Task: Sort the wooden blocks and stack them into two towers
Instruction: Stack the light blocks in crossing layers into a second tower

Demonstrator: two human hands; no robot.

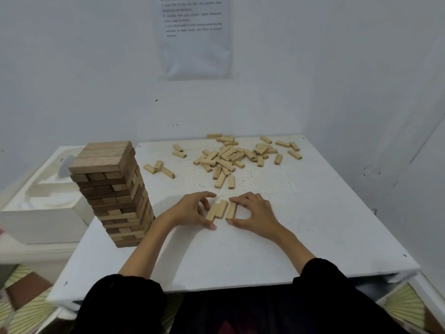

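At the middle of the table: a row of three pale blocks is laid flat, side by side, ends toward the near and far edges. The rightmost is set slightly apart from the other two.
Left hand: curled round the row's left side, with the thumb at the near end and the fingers bent over the far end in a loose pinch.
Right hand: the rightmost block is pinched end to end between thumb and fingers.
Dark tower: stood tall by the left edge, just beside the left forearm, with some blocks jutting out.
Loose pale blocks: heaped and scattered toward the far edge, well apart from the hands.
Risk to tower: it could be toppled if brushed by the left forearm, or if the table is jolted.
Risk to row: this is judged to be a base layer, so any gap or skew left in it would likely be carried upward as lean. A block could also be squeezed out by uneven pressing.
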